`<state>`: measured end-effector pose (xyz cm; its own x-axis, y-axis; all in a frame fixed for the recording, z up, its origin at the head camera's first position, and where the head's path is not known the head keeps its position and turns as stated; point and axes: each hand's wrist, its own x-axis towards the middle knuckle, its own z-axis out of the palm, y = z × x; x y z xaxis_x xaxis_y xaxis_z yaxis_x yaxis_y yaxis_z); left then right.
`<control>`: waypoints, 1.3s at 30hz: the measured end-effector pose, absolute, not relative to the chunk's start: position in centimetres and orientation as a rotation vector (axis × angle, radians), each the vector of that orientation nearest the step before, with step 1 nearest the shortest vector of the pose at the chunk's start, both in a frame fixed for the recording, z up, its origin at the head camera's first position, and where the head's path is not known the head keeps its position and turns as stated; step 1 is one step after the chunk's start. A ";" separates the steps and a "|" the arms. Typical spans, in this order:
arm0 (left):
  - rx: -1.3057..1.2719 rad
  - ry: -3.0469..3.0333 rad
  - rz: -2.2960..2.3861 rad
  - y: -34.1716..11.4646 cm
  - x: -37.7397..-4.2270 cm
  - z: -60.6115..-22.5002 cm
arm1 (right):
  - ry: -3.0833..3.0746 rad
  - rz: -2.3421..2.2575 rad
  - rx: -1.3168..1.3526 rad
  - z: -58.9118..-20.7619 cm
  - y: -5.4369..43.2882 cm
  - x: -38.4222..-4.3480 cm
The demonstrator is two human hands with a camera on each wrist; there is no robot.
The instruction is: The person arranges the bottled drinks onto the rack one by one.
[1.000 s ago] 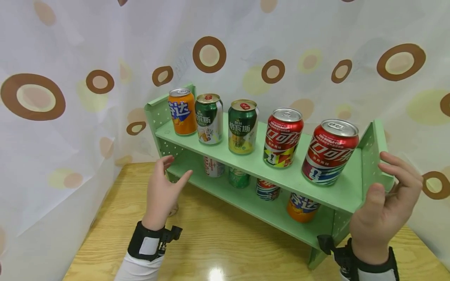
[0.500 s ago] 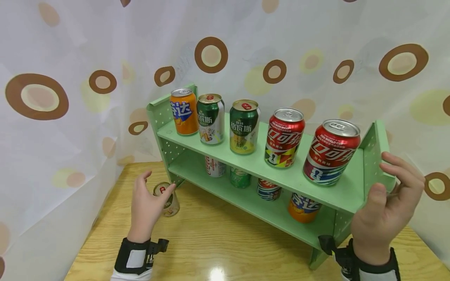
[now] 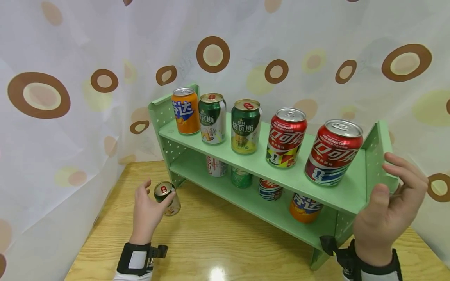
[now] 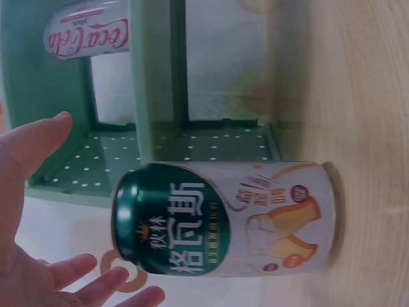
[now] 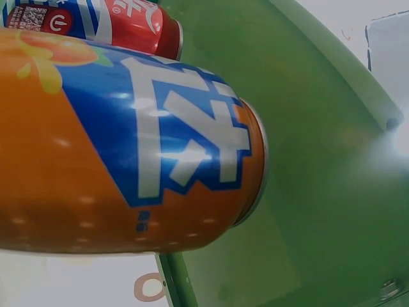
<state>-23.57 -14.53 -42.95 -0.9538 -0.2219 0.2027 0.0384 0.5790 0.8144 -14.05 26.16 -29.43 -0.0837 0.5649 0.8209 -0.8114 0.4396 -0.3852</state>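
On the wooden table, left of the shelf, a green-and-white kvass can (image 4: 230,220) stands upright. My left hand (image 3: 149,212) is beside it, thumb and fingers spread apart. In the left wrist view a gap shows between the thumb and the can's top; contact by the other fingertips is unclear. My right hand (image 3: 390,210) is raised at the right end panel of the green two-tier shelf (image 3: 267,218), fingers loosely bent with nothing between them. Whether it touches the panel cannot be told. The right wrist view shows an orange Fanta can (image 5: 96,160) on the lower tier, but no hand.
The upper tier bears an orange can (image 3: 185,111), two green kvass cans (image 3: 246,127) and two red cola cans (image 3: 286,138). Below stand a white Coca-Cola can (image 4: 89,29), a green can (image 3: 241,177) and a red-and-blue can (image 3: 270,190). A patterned sheet (image 3: 105,39) hangs behind.
My left hand has moved left and down from in front of the shelf's left end to the kvass can on the table. The right hand stays in place.
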 end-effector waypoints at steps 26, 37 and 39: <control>0.114 -2.670 -1.337 -14.9 -25.1 -46.3 | -1.179 1.160 0.256 -29.4 26.2 -13.9; 0.146 -2.643 -1.337 -15.3 -25.4 -47.2 | -1.182 1.163 0.259 -29.5 26.2 -14.0; 0.150 -2.634 -1.337 -15.3 -25.5 -47.3 | -1.179 1.165 0.262 -29.5 26.2 -14.1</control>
<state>-25.53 -15.34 -47.35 -0.9781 -0.1723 0.1172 -0.0071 0.5896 0.8077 -14.07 26.24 -29.51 -0.0803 0.5687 0.8186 -0.8117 0.4393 -0.3849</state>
